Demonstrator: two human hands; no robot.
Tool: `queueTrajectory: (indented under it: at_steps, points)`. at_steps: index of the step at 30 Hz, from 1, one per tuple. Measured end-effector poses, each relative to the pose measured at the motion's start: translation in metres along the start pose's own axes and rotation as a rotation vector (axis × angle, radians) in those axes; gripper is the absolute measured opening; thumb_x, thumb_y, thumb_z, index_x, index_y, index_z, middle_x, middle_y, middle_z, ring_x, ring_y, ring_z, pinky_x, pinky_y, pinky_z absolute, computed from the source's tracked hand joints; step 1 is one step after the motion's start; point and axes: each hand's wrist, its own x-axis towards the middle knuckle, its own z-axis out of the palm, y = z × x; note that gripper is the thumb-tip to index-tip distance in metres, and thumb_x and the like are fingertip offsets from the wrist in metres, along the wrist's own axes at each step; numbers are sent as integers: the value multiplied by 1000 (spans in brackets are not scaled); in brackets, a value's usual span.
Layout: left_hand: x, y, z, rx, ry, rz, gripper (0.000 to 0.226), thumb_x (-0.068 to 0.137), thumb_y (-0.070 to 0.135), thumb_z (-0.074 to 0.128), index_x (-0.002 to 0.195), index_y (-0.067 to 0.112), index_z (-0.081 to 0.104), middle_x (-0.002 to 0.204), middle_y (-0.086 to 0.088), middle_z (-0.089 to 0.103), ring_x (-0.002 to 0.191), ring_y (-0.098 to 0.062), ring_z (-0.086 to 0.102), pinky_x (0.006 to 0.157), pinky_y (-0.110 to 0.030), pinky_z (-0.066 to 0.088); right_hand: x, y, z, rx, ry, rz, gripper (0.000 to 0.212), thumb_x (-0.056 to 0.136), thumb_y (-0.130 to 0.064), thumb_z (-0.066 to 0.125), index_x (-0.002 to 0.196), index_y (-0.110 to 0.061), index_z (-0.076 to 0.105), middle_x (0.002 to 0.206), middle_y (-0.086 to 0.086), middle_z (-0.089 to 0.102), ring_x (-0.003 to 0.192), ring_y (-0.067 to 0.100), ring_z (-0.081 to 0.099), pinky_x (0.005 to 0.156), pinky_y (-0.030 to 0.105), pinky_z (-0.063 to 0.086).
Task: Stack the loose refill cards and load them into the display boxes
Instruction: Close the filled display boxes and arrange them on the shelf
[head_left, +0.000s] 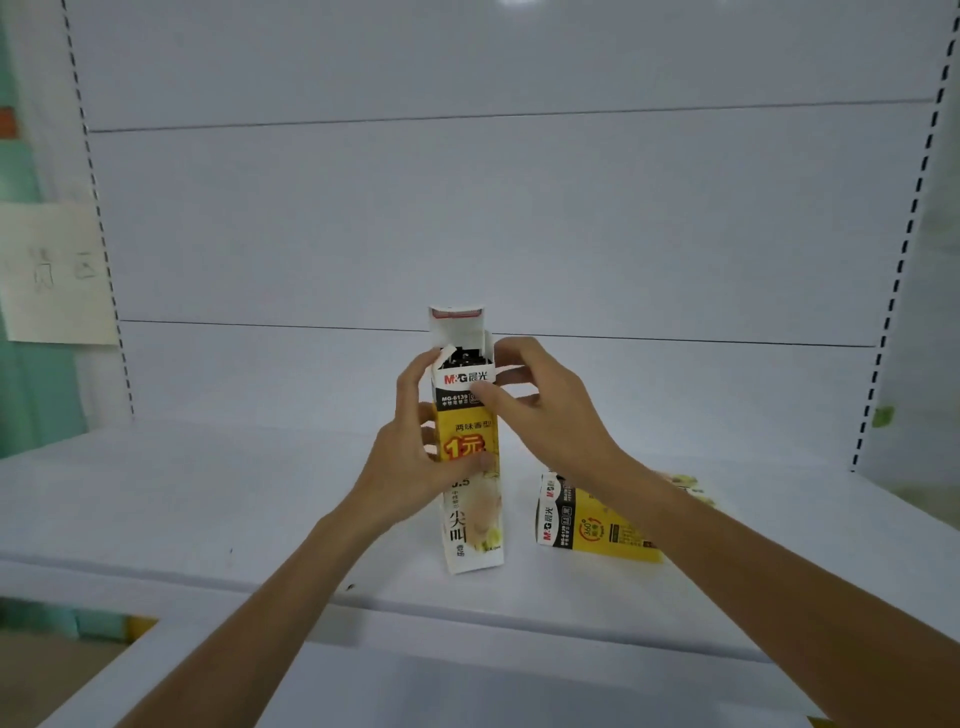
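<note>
The left hand (410, 457) is gripping the tall, narrow cardboard display box (475, 519), white with a black band and a yellow printed front, around its middle. The thumb is lying across the yellow front and the fingers are wrapping round the box's left side. The right hand (545, 405) is holding the same box at its upper end: the thumb is pressing on the black band at the front while the curled fingers are closing on the right edge of the opening.

The box is standing upright on the white shelf (208, 493), near the middle, leaning very slightly. Its white top flap (457, 319) is standing open above the hands, and something dark (465, 356) is showing inside the mouth, too small to make out.

A second yellow, black and white display box (597, 525) is lying on its side on the shelf, just right of the upright one and partly under the right forearm. Behind that forearm a few pale yellow loose cards (688, 483) are lying flat on the shelf, mostly hidden and blurred.

The white back panel (467, 208) is rising behind the shelf between slotted uprights (904, 249). A white paper note (57, 270) with faint handwriting is hanging at the far left.
</note>
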Motion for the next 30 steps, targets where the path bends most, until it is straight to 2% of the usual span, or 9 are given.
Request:
queueTrajectory:
  at_steps: [4,6,8,11,15,19,23,26,30]
  points:
    - [4,2,-1,10,-62,8,87,69,14,79,116,54,18,97,25,51,82,-2,62,59,-11,50,2,4,-6,-34,-10,-20,41,86,-28,63,123,-22,48,124,-11,55,106,-2,52,81,17,49]
    - [5,2,-2,2,-91,-6,88,69,13,79,116,53,17,99,24,51,84,-4,62,63,-14,52,0,7,-7,-3,-30,15,45,86,-26,64,127,-23,47,128,-12,53,112,0,50,87,23,49]
    - [8,3,-3,1,-121,-15,86,67,13,80,116,52,20,100,22,53,86,-8,63,68,-20,54,-2,8,-9,49,-54,44,46,86,-22,64,128,-26,46,130,-14,51,114,0,49,87,22,48]
    - [11,5,-5,12,-167,-13,90,66,12,81,119,50,19,103,17,55,89,-13,65,73,-27,57,-3,7,-11,121,-102,67,41,86,-16,64,122,-29,48,122,-16,53,107,-4,51,77,10,48]
    - [11,5,-5,21,-186,1,90,66,13,81,117,53,19,105,15,54,92,-15,65,78,-32,57,1,10,-13,125,-130,76,33,84,-16,66,112,-27,54,116,-12,59,108,6,57,85,24,53]
    - [11,3,-6,-4,-173,18,94,69,25,80,125,56,11,114,4,59,97,-20,65,82,-35,56,1,11,-14,121,-144,64,30,82,-18,68,107,-30,56,112,-14,61,105,4,58,89,27,52]
    - [14,8,-9,-23,-117,39,74,75,34,70,126,51,19,112,0,62,98,-15,63,80,-25,53,0,12,-14,120,-141,51,36,82,-18,69,114,-26,54,113,-15,61,105,1,59,93,26,49]
    - [18,12,-11,-43,-81,48,60,70,47,60,122,44,30,112,1,62,102,-16,61,84,-28,52,-1,13,-14,126,-139,51,46,81,-19,70,120,-27,49,117,-9,62,107,3,59,94,27,49]
    - [27,12,-15,-147,-48,12,33,80,33,64,104,43,44,108,1,64,100,-17,62,85,-34,53,-1,12,-14,125,-159,65,50,80,-19,71,124,-27,47,119,-5,61,109,6,58,95,34,49]
